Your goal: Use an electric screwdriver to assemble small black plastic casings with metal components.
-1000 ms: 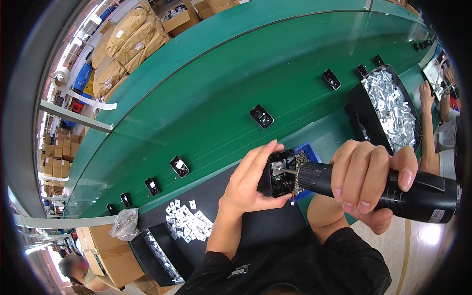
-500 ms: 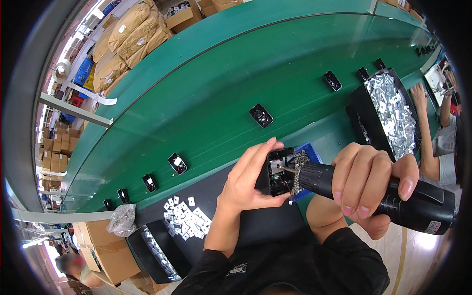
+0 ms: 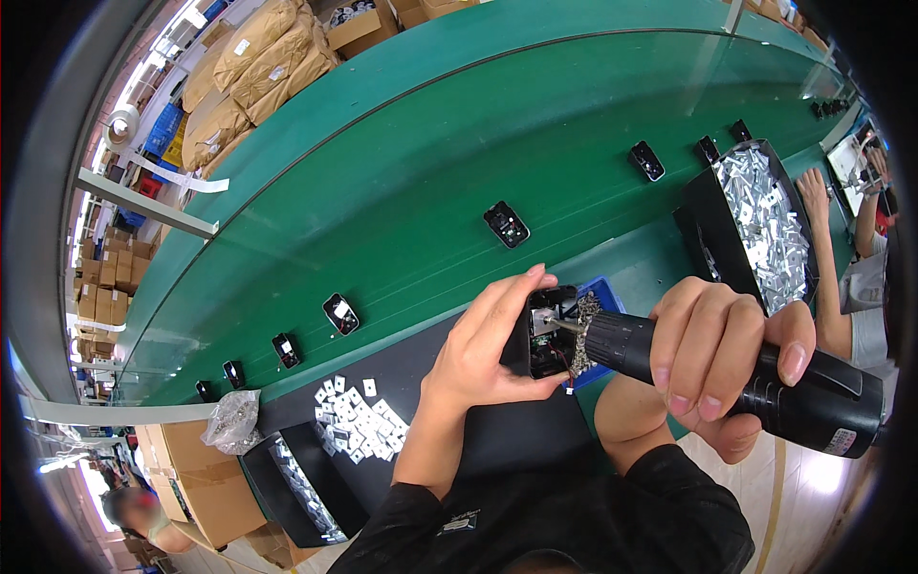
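Observation:
My left hand [image 3: 488,344] is closed around a small black plastic housing [image 3: 517,346], its open side turned to the right. Inside it show a silvery metal plate, a green circuit board and thin red and black wires. A black electric screwdriver [image 3: 803,397] is gripped in my right hand [image 3: 722,359]. Its thin bit enters the housing and meets the metal plate; whether a screw sits under the tip is too small to tell. Behind the housing and the driver's nose stands a blue tray [image 3: 604,297] with many small screws [image 3: 585,320], partly hidden.
Similar black housings [image 3: 507,224] lie spaced along the green conveyor belt [image 3: 411,191]. White square pieces [image 3: 359,421] are scattered on the black mat beside a black box [image 3: 301,493]. Another black box [image 3: 765,225] heaped with metal plates stands at right, near a co-worker's arm [image 3: 824,249].
The housings on the belt's left part have shifted slightly left. My hands, the held housing and the screwdriver stay nearly in place, with the housing a touch further right.

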